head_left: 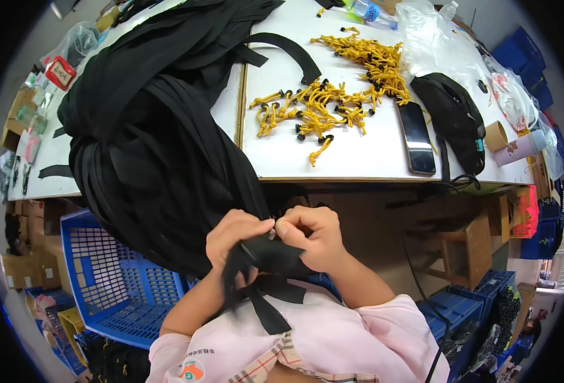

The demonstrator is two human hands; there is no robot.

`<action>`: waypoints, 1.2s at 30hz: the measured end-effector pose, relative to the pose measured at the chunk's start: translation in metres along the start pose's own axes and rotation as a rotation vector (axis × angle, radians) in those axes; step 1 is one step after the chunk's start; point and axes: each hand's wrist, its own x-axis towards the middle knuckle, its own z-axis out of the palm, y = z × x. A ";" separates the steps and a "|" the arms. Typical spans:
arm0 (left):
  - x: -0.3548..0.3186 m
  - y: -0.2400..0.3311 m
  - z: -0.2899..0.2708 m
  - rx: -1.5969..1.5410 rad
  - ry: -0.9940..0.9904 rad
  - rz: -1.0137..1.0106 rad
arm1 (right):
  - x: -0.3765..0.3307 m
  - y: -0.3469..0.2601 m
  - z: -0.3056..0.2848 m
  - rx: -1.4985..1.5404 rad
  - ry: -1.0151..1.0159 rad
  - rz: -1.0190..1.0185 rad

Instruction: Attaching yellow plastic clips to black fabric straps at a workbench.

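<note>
A blue basket (113, 281) is seen at 8 o'clock, low on the floor. Above it, a big heap of black straps (148, 127) is hung over the desk (358, 156) edge, from 11 o'clock down to the middle. One black strap (266, 255) is pinched by the left hand (234, 239) and the right hand (311, 236), both closed tight on it, just under the desk edge at 6 o'clock. The heap could be pulled off the desk if the strap is tugged hard. Little room is left between hands and edge. Yellow cords (323, 105) are spread at 1 o'clock, with a dark phone (416, 137) near the edge at 2 o'clock.
</note>
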 end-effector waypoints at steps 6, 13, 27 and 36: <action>0.001 0.008 0.011 -0.039 0.066 -0.331 | 0.012 -0.002 -0.012 0.072 0.035 0.188; 0.002 0.005 0.009 -0.464 0.135 -0.752 | 0.074 0.005 -0.084 -1.140 0.272 0.167; -0.001 0.013 0.009 -0.377 0.158 -0.585 | 0.014 -0.011 0.002 -0.334 0.192 -0.418; -0.005 0.015 0.008 -0.358 0.113 -0.499 | 0.017 -0.007 -0.001 -0.621 0.127 -0.737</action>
